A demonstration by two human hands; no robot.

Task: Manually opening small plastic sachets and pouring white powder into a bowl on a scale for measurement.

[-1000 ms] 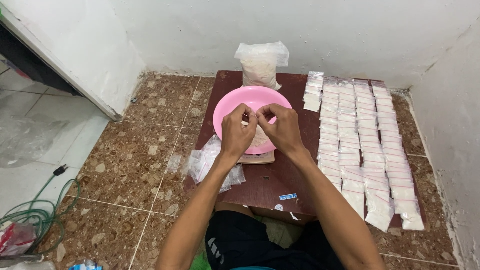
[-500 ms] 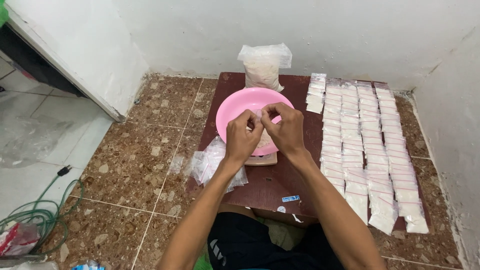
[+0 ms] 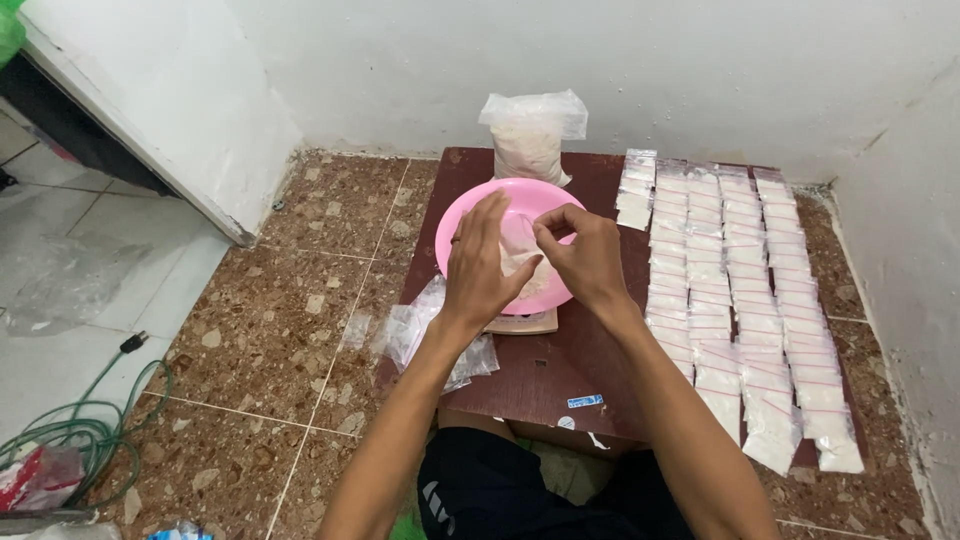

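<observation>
At frame centre, a small clear plastic pouch point(image 3: 520, 243) hangs upright between both hands over the pink bowl point(image 3: 470, 210). The left hand point(image 3: 478, 268) cups it, fingers loosely spread; the right hand point(image 3: 588, 252) pinches its top edge.

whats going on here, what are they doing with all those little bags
A person sits at a low dark table and holds a small clear bag between the left hand and right hand, above a pink bowl with pale powder in it. A bigger bag of powder stands behind the bowl. Rows of filled small bags lie on the right, and empty bags lie by the table's left edge.
</observation>
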